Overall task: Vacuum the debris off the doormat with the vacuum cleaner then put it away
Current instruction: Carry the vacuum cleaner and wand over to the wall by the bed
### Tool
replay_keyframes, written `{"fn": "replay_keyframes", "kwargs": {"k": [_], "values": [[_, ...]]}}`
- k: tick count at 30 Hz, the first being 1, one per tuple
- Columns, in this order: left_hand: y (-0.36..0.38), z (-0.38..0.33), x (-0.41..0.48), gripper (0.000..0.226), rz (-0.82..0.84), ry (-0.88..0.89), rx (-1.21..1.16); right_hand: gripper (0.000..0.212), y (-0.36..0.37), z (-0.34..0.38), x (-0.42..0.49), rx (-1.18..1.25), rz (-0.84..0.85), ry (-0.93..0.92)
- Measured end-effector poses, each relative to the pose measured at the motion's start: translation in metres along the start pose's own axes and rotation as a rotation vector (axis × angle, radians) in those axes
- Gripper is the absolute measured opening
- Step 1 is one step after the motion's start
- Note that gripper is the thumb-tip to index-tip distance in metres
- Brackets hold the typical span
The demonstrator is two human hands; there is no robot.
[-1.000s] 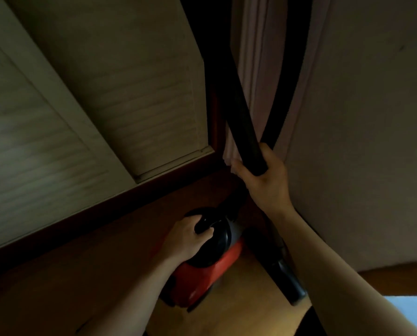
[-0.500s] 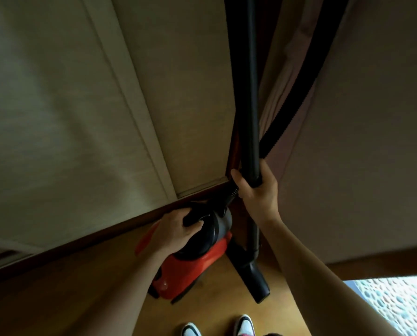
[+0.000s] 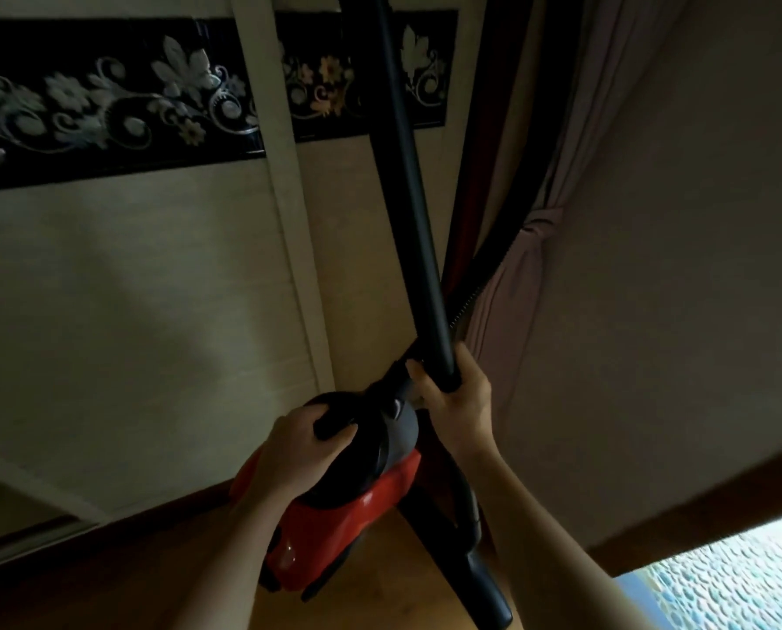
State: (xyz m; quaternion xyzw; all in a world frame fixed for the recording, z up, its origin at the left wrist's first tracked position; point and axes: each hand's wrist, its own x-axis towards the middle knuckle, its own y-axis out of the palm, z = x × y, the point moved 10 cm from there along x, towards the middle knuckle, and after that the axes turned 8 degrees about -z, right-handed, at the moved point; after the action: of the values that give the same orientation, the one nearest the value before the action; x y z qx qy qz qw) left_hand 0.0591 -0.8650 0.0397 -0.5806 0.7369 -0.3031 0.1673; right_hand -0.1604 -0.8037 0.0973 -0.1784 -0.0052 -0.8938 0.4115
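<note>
light: dim | 10 o'clock: pale wall panels (image 3: 130, 288) with a black flower band (image 3: 107, 97) | 12 o'clock: white strip (image 3: 289, 220) running up | 1 o'clock: pink curtain (image 3: 539, 247), tied in the middle | 3 o'clock: plain wall (image 3: 675, 266), brown baseboard (image 3: 698, 511) | 6 o'clock: wood floor (image 3: 361, 609)

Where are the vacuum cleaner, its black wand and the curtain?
vacuum cleaner (image 3: 343, 525): head view, on the red side of its body.
wand (image 3: 400, 175): head view, on the upper part of the tube.
curtain (image 3: 539, 229): head view, on the tied, gathered part.
</note>
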Motion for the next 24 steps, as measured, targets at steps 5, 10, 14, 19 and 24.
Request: {"fn": "replay_keyframes", "kwargs": {"k": [5,10,14,19,24], "values": [[-0.011,0.002,-0.012,0.023,-0.084,-0.016,0.011,0.035,-0.001,0.022,-0.007,0.000,0.022,-0.064],[-0.010,0.006,-0.016,0.023,-0.106,-0.040,0.011,0.033,0.000,0.029,-0.007,0.021,0.047,-0.101],[-0.008,0.008,-0.020,0.027,-0.127,-0.102,0.009,0.034,0.000,0.023,-0.003,0.054,0.091,-0.099],[-0.011,0.002,-0.026,0.024,-0.217,-0.200,0.052,0.029,0.010,0.009,0.015,0.125,0.191,-0.056],[-0.019,0.004,-0.043,0.027,-0.319,-0.319,0.135,0.041,0.026,0.006,0.023,0.171,0.367,-0.068]]}}
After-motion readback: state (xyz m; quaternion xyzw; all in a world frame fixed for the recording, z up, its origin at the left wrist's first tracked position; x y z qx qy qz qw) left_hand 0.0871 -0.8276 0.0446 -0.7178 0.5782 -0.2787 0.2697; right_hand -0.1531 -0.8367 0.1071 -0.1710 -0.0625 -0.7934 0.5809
